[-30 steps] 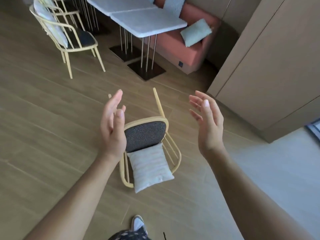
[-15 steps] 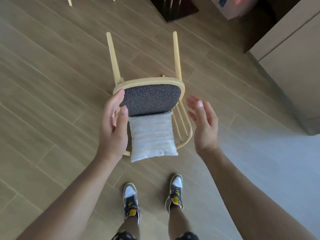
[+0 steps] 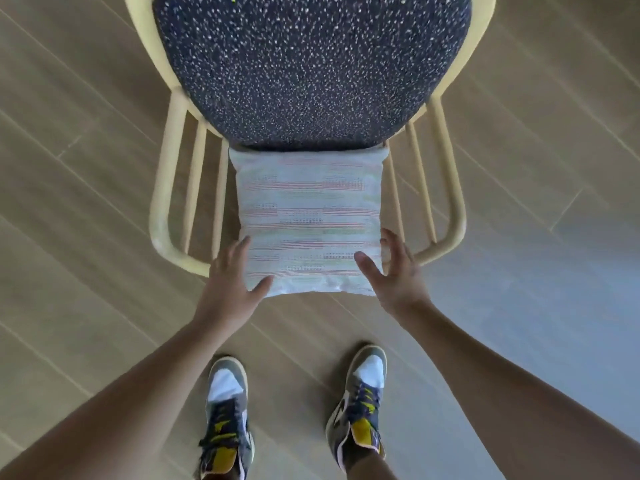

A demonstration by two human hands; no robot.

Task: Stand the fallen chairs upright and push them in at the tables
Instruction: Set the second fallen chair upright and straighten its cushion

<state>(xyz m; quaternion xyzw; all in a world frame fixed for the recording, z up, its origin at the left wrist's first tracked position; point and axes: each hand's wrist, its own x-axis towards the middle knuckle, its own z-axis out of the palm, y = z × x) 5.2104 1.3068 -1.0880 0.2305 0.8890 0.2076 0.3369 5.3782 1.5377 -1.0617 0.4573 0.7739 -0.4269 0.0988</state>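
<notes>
A fallen chair with a pale yellow frame (image 3: pixel 162 188) lies on its back on the wooden floor, right in front of my feet. Its dark speckled seat pad (image 3: pixel 311 64) fills the top of the view. A white striped cushion (image 3: pixel 311 216) rests against the backrest. My left hand (image 3: pixel 230 277) lies at the cushion's lower left corner, fingers spread, thumb on the fabric. My right hand (image 3: pixel 396 270) mirrors it at the lower right corner, over the curved top rail. Neither hand has closed around anything. The chair's legs are out of view.
My two shoes (image 3: pixel 227 410) stand on the floor just behind the chair's top rail. Wooden planks (image 3: pixel 86 306) surround the chair; a paler grey floor area (image 3: pixel 554 306) begins on the right. No table is in view.
I have bent down close to the chair, so it now fills the view. Both hands dropped from beside the seat to the cushion's lower corners at the top rail.
</notes>
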